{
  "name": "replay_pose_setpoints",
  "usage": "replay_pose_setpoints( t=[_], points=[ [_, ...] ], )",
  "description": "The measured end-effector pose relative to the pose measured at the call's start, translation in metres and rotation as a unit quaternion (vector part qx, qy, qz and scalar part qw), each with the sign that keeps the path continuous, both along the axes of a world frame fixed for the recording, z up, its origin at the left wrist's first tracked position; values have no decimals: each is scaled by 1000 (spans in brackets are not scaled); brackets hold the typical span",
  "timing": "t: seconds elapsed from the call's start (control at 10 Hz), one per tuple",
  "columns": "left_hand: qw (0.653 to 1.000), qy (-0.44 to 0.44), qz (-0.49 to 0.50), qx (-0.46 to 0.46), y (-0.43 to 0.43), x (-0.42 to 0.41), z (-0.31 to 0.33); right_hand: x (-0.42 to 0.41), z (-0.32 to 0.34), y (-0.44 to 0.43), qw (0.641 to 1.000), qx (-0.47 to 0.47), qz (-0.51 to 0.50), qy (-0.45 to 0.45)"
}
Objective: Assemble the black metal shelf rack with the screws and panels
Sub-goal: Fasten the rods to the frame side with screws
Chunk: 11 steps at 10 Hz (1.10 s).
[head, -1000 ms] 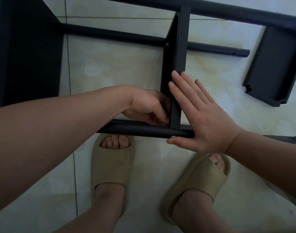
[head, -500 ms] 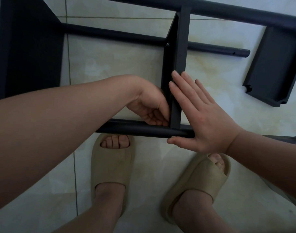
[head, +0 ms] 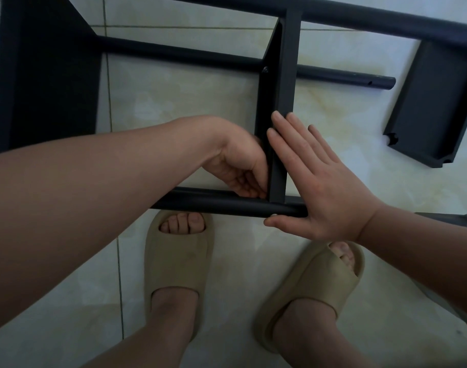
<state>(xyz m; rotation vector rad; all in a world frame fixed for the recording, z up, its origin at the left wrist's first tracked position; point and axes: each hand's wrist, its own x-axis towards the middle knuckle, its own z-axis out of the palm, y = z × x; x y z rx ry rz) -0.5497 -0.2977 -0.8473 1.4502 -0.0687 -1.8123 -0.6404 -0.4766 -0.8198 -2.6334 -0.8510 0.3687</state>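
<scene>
Pressing right hand [head: 325,192] flat on panel [head: 289,75]; left hand [head: 239,168] curled beside.

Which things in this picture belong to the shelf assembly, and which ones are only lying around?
Part of the job: middle panel, near tube, fitted screw, loose panel on the right, left hand at the joint, right hand pressed flat against the panel.
Just there: beige sandals, tiled floor.

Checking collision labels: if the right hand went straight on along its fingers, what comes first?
The right hand would meet the upright middle panel at once; its fingertips touch it now. Depth beyond is unclear.
</scene>
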Motion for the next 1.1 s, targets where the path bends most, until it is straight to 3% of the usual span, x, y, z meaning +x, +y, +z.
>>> replay_pose_setpoints(
  t=[0.2, 0.5, 1.1],
  points=[
    [1000, 23, -6, -9, 4, 0, -4, 0, 0, 0, 1000, 2, -2, 1],
    [994, 0, -110, -3, 0, 11, -8, 0, 0, 0, 1000, 2, -2, 1],
    [996, 28, -86, 0, 7, 11, -14, 0, 0, 0, 1000, 2, -2, 2]
  ],
)
